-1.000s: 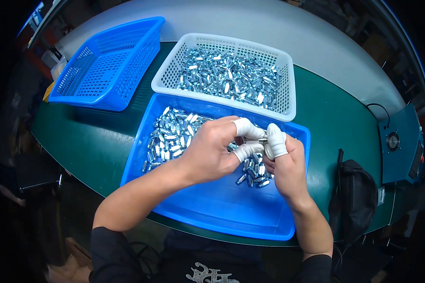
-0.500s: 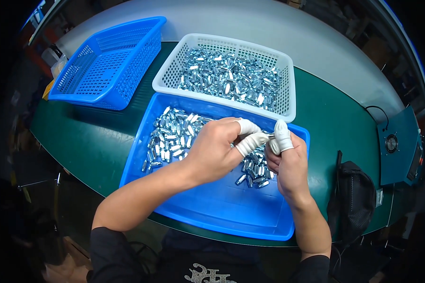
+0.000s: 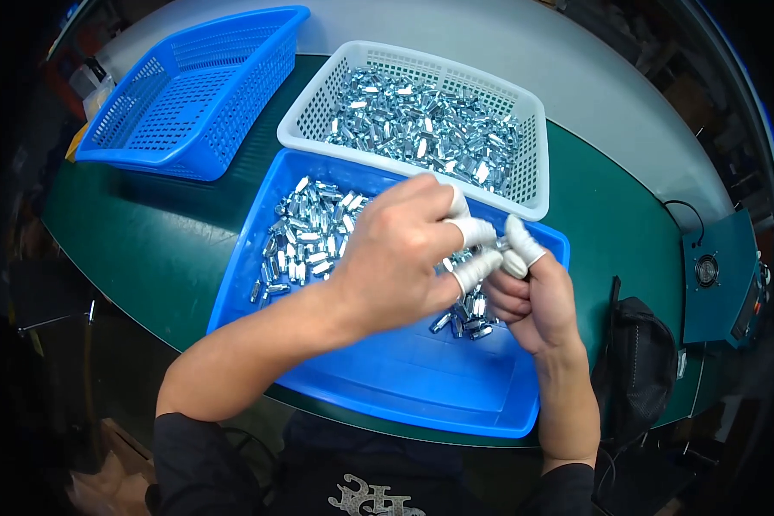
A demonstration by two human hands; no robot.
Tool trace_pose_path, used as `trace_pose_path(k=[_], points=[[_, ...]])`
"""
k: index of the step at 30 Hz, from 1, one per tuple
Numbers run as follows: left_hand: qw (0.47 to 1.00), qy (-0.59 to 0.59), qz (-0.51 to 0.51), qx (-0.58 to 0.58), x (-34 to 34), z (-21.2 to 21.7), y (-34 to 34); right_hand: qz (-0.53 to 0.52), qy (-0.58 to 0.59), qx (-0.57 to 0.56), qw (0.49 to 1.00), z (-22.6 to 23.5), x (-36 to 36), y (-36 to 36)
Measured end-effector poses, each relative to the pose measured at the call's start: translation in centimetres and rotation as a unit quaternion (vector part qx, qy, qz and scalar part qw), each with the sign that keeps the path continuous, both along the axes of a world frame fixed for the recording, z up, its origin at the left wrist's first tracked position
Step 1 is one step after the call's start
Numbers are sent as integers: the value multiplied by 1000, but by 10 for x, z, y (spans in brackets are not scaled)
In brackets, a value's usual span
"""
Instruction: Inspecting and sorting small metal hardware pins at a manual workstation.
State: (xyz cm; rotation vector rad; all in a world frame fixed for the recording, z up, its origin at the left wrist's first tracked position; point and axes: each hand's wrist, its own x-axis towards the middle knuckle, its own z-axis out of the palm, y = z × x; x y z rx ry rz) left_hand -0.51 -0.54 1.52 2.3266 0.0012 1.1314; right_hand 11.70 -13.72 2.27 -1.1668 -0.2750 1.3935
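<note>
A shallow blue tray lies in front of me on the green table, with several small shiny metal parts heaped in its far left part. My left hand and my right hand meet above the tray's right side, both with white finger cots on their fingertips. Together they pinch one small metal part between those tips. More loose parts lie in the tray just under the hands.
A white mesh basket full of the same metal parts stands behind the tray. A blue mesh basket sits at the far left. A black bag and a teal box with a fan are at the right.
Both hands have stayed together over the tray's right side, the fingertips shifting slightly around the small part. Nothing else has moved.
</note>
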Motion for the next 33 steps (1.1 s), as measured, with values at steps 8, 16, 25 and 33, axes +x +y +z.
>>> trace_pose_path(k=[8,16,25,33], points=[[976,7,215,-41,1,7,50,-163,-112,111,974,-3,-2,2],[952,301,5,48,-9,-14,24,-160,-144,118,969,-8,0,-4],[939,313,45,-136,-3,-3,23,-200,-277,162,926,-16,-9,12],[920,238,-46,-308,-1,0,7,-282,-457,235,810,-26,-10,6]])
